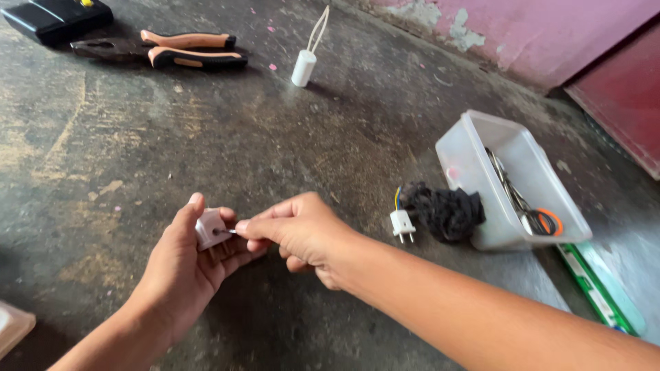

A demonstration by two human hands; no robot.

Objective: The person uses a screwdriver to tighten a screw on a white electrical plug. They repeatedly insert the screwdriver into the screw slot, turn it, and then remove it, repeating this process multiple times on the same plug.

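A small white plastic plug body (210,227), blocky with a dark recess in its face, is gripped between thumb and fingers of the left hand (185,264) above the grey concrete floor (206,137). The right hand (299,230) is pinched shut on a thin metal pin (232,231) set against that recess. A white two-pin plug (401,225) and black cloth (447,211) lie just beside a translucent plastic tub (474,165); orange-handled pliers (172,49) lie well apart.

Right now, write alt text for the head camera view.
A left hand holds a small white plug part while the right hand pinches a thin metal piece at it, above a concrete floor with pliers and a plastic tub.
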